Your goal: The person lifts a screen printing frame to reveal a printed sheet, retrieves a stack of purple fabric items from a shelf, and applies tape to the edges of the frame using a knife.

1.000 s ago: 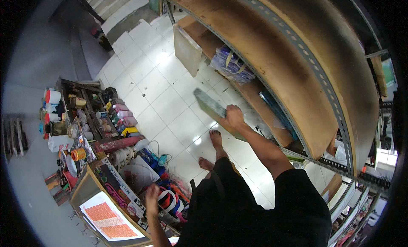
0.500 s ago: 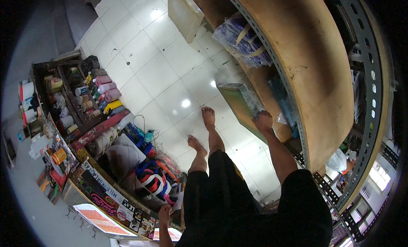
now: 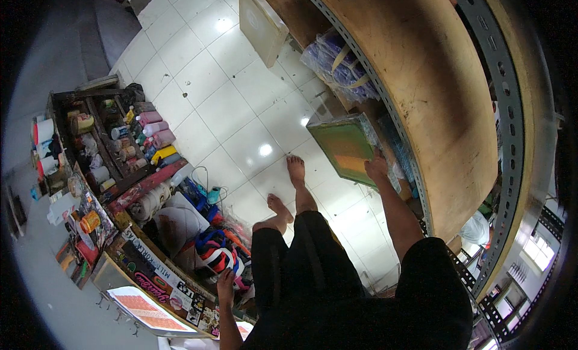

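Observation:
At the right of the floor, a framed printing screen leans tilted beside the shelf, its green and orange face turned up and clear wrap along its edge. My right hand is closed on its near right edge, the fingers partly hidden. My left hand hangs low beside a bundle of pink, white and black straps. Its fingers are curled together, and nothing shows in them. Both my bare feet stand on white tiles.
A wooden shelf on perforated metal posts fills the right side. A wrapped purple bundle lies under it, beyond the screen. A pale flat box stands farther off. Left, a cluttered bench holds pink bottles and jars. A thin cable lies nearby.
The printing screen has tipped, showing more of its face, and my right hand has shifted slightly along with it. My left hand has risen a little towards the straps.

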Demonstrator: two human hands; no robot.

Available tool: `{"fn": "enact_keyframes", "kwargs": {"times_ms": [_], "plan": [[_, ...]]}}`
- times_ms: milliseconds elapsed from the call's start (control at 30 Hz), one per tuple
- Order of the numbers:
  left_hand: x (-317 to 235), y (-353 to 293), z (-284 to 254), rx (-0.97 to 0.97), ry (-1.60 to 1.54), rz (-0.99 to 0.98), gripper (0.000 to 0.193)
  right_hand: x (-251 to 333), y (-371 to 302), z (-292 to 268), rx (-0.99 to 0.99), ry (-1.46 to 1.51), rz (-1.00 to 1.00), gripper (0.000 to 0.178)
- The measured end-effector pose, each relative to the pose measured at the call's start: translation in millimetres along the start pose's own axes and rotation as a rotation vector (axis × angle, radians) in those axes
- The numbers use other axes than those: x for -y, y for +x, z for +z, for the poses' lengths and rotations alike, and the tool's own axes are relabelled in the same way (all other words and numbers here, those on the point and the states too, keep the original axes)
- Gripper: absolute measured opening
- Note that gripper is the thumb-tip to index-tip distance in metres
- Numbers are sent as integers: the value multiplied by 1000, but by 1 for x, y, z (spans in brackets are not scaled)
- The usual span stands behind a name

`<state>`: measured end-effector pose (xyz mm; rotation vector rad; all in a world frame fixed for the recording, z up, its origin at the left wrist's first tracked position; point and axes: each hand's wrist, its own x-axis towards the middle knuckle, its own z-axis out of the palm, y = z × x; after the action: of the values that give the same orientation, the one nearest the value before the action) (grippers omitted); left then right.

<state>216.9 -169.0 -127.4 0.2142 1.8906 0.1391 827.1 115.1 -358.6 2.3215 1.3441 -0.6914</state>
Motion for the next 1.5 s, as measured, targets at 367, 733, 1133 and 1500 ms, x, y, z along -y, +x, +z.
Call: {"fn": "enact_keyframes", "kwargs": {"times_ms": [367, 733, 1133, 1500], "plan": [[-9, 81, -12, 14, 47, 128, 50, 136, -25, -97, -46, 345, -270, 68], [-196, 144, -69, 45, -297, 256, 38, 279, 146, -198, -331, -116, -9, 87], [-169, 152, -63, 126, -117, -62, 41, 256, 191, -194, -176, -507, -41, 59], [-272, 159, 24, 97, -310, 220, 48, 325, 20, -262, -186, 480, -324, 40]]}}
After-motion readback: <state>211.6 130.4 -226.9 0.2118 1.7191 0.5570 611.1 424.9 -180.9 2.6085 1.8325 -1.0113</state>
